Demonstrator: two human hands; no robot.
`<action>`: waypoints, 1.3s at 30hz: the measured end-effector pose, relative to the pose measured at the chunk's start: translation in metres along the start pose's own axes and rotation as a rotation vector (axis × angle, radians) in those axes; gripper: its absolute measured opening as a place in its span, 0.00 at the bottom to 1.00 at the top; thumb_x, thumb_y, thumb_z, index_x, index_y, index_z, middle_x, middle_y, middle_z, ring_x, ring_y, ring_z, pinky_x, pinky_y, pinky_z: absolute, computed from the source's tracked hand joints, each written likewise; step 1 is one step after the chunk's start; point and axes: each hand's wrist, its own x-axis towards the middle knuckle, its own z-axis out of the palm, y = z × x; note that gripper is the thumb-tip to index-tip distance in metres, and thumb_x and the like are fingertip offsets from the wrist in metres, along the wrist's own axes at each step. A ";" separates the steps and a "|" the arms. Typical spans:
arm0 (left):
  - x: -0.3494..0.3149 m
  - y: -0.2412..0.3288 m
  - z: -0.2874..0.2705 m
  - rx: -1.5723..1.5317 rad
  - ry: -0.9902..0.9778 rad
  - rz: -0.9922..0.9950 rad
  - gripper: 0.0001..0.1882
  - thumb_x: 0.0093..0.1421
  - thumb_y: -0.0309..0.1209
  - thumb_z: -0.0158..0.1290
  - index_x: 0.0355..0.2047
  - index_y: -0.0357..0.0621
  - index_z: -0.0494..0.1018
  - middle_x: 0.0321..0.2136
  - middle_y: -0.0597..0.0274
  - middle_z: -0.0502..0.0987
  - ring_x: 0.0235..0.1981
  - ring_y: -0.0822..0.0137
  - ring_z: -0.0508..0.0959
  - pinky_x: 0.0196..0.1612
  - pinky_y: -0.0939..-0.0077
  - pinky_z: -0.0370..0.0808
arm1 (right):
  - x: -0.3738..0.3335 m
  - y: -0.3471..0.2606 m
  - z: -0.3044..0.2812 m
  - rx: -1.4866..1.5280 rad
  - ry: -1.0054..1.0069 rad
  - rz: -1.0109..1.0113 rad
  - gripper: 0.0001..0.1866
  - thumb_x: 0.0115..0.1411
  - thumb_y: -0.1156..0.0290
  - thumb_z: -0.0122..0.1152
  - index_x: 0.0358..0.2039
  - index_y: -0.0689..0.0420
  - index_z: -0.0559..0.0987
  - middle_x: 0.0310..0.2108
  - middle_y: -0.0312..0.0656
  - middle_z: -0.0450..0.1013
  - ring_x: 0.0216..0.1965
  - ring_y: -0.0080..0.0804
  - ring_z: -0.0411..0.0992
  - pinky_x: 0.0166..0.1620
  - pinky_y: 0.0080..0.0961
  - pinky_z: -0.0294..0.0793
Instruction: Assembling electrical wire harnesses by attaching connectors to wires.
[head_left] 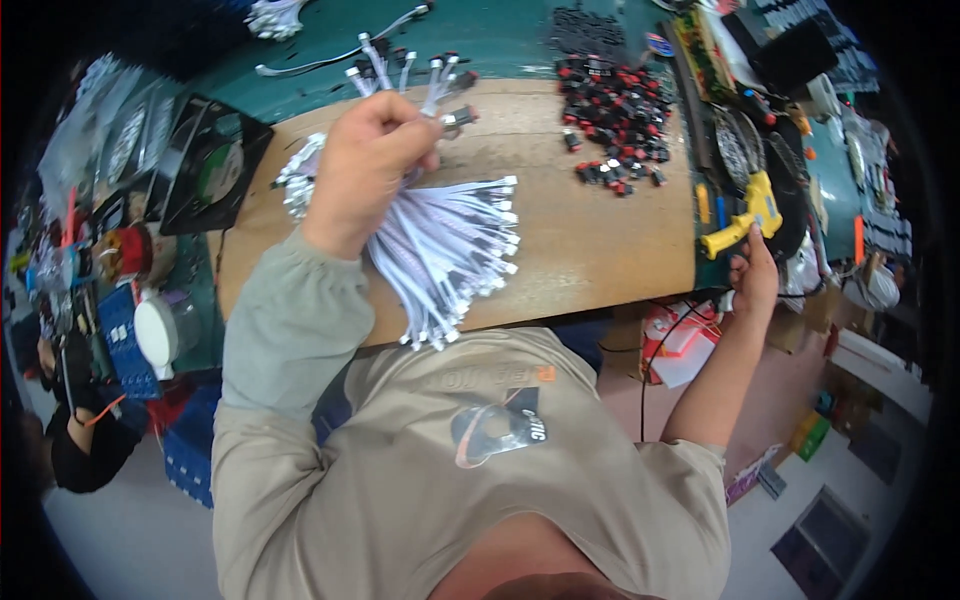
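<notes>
My left hand (370, 165) is closed in a pinch above the left part of the wooden board, with a small dark-and-silver part (458, 118) sticking out past its fingers. Whether that part joins a cable is hidden by the hand. Beneath the wrist fans a bundle of white cables (450, 245) with white connector ends. More white cables (375, 65), some with dark ends, lie beyond the fingers. At the right, my right hand (755, 275) has its index finger raised against a yellow gun-shaped tool (748, 218); its other fingers are loosely bent.
A pile of small red-and-black switches (615, 110) lies at the wooden board's (590, 255) far right, with black pieces (585, 30) behind. A black square fan (215, 165) stands at left. Tools crowd the right side. Another person's arm (85, 430) shows at far left.
</notes>
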 end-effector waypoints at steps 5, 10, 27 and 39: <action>-0.003 0.004 0.004 -0.056 -0.002 -0.017 0.07 0.55 0.28 0.56 0.25 0.42 0.69 0.19 0.65 0.73 0.21 0.79 0.66 0.27 0.85 0.60 | 0.022 0.016 -0.006 0.270 -0.211 0.016 0.12 0.59 0.62 0.60 0.36 0.56 0.75 0.20 0.26 0.64 0.17 0.09 0.58 0.16 0.08 0.51; -0.001 0.004 0.002 -0.055 -0.001 0.006 0.07 0.55 0.29 0.56 0.25 0.43 0.69 0.19 0.65 0.73 0.20 0.79 0.65 0.26 0.85 0.59 | -0.002 0.031 -0.007 0.544 -0.212 -0.315 0.16 0.63 0.59 0.50 0.43 0.59 0.72 0.36 0.39 0.73 0.35 0.28 0.72 0.33 0.25 0.69; 0.000 0.001 -0.002 -0.036 0.002 0.024 0.06 0.55 0.28 0.55 0.26 0.42 0.69 0.19 0.65 0.74 0.21 0.78 0.69 0.26 0.85 0.62 | -0.167 0.003 0.107 0.272 -1.067 -0.451 0.22 0.52 0.69 0.64 0.45 0.62 0.70 0.24 0.36 0.67 0.24 0.25 0.65 0.26 0.21 0.64; -0.002 0.003 -0.001 -0.023 0.014 0.058 0.05 0.55 0.28 0.53 0.25 0.42 0.69 0.19 0.65 0.74 0.21 0.78 0.69 0.25 0.85 0.62 | -0.176 0.007 0.118 0.241 -0.974 -0.335 0.31 0.48 0.64 0.66 0.49 0.67 0.67 0.21 0.38 0.64 0.20 0.25 0.61 0.23 0.19 0.59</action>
